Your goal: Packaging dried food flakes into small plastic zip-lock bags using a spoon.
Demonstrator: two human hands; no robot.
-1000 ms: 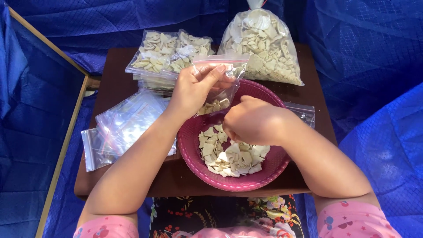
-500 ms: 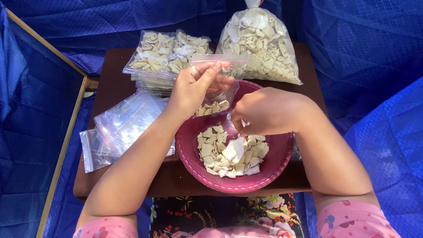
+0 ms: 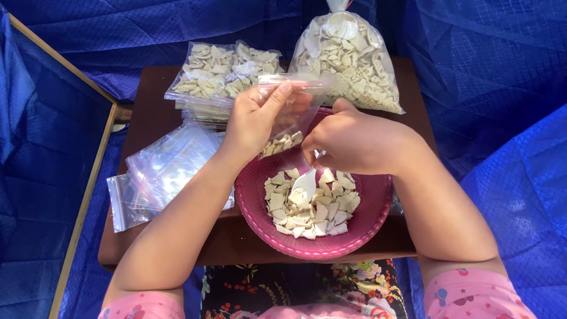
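A pink woven basket (image 3: 360, 233) on a small dark table (image 3: 144, 127) holds several pale, flat chips (image 3: 307, 207). My left hand (image 3: 254, 118) holds a small clear zip bag (image 3: 289, 127) upright over the basket's far rim, with a few chips in its bottom. My right hand (image 3: 354, 142) is closed around a small white scoop (image 3: 306, 182), whose bowl dips toward the chips in the basket, just below the bag's mouth.
A large tied clear bag of chips (image 3: 348, 62) stands at the table's back right. Filled small bags (image 3: 221, 71) lie stacked at the back left. A pile of empty zip bags (image 3: 159, 171) lies on the left. Blue tarp (image 3: 508, 88) surrounds the table; a wooden frame (image 3: 88, 177) runs on the left.
My right hand has lifted from down in the basket toward the bag's mouth, and the white scoop now shows below it. The left hand and bag have barely moved.
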